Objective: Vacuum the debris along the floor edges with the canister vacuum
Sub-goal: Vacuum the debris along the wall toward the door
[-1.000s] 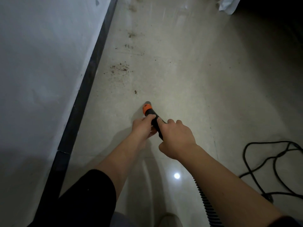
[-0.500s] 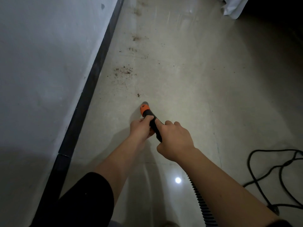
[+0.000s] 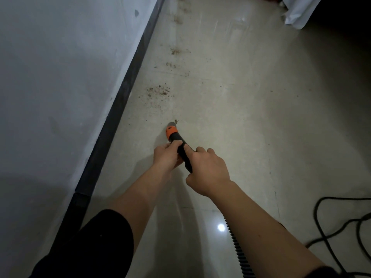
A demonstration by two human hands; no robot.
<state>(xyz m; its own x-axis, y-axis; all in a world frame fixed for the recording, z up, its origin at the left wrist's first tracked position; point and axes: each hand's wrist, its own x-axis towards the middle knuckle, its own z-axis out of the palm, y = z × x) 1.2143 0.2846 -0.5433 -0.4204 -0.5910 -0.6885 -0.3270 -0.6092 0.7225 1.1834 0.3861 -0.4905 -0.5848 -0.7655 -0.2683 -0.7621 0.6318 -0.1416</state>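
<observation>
Nearest, at about 7 o'clock, a black sleeve (image 3: 96,243) covers the left upper arm. At 5 o'clock a ribbed black hose (image 3: 239,251) runs up under the right forearm. Well off at 4 o'clock a black cord (image 3: 321,223) lies in loose loops on the floor (image 3: 251,127). A small bright spot of reflected light (image 3: 221,227) shines on the glossy tile between the two forearms.

Further out, both bare forearms meet at the middle. The right grip (image 3: 206,169) is clenched over the black vacuum wand (image 3: 181,146) from above and behind, one finger laid along its top. The left grip (image 3: 165,155) clasps the same wand from its 9 o'clock side, just ahead of the right one and touching it.

Beyond the fingers the wand ends in an orange collar (image 3: 171,131) and a grey nozzle tip (image 3: 171,124), set low at the floor and pointing towards 12 o'clock. A dark crumb (image 3: 175,121) lies just beside the tip at its 1 o'clock.

Past that, at 11 o'clock, a scatter of brown debris (image 3: 159,91) sits near the dark baseboard (image 3: 124,93), apart from the nozzle. Smaller patches (image 3: 175,51) trail on towards 12 o'clock along the same edge. The baseboard runs diagonally from 7 to 12 o'clock under a pale wall (image 3: 60,77). Far off at 1 o'clock hangs something white (image 3: 299,13), too dim to identify.
</observation>
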